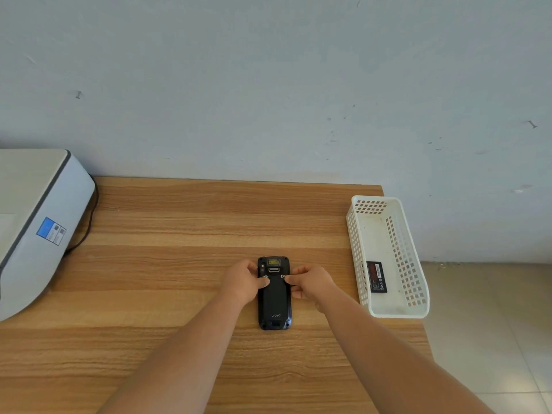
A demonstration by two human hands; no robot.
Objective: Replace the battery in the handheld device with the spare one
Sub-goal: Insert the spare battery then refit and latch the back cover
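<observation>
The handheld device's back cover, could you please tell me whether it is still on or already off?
Still on. The handheld device lies face down, its back cover unbroken, and both thumbs rest by its two silver latches.

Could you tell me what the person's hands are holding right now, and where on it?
Both hands grip the handheld device lying back-up on the table: left hand and right hand at its upper edges, thumbs by the two latches.

Two hands [243, 282] [310, 283], one handheld device [274, 303], one spare battery [377, 277], one basket [397, 312], one printer [38, 222]
</observation>
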